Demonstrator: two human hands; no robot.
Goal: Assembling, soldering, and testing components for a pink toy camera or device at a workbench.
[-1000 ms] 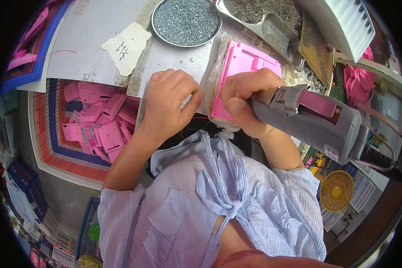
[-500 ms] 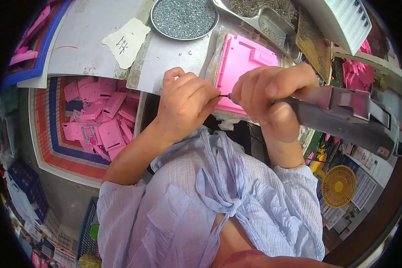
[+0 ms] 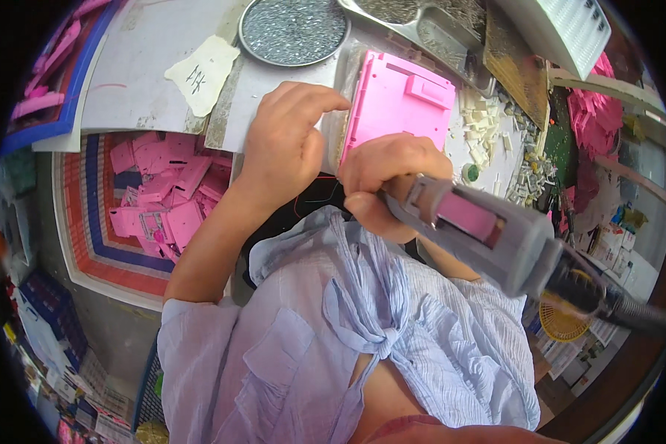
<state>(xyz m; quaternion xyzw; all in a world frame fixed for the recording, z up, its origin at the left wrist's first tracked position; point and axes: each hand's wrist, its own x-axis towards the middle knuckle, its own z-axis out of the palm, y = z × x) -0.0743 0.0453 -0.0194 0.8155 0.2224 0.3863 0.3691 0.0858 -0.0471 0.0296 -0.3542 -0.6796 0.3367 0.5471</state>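
Right of centre in the frame, gripping a grey powered driver (image 3: 488, 233) in the closed right hand (image 3: 392, 181), over the lower edge of 1 pink plastic panel (image 3: 392, 103) lying at upper centre. Left of that panel, with the left hand (image 3: 285, 137) partly curled and forefinger stretched toward its edge; cannot tell if pinching anything. Visible at top centre: 1 round dish (image 3: 294, 64) of small metal pieces (image 3: 294, 29).

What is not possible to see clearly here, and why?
All in the head view:
Tip of the grey tool: hidden behind the right hand.
Lower edge of the pink panel: partly covered by the same hand.
Whether the left hand grips something: its fingers block the inside.
Small metal pieces in the round dish: too small to count.
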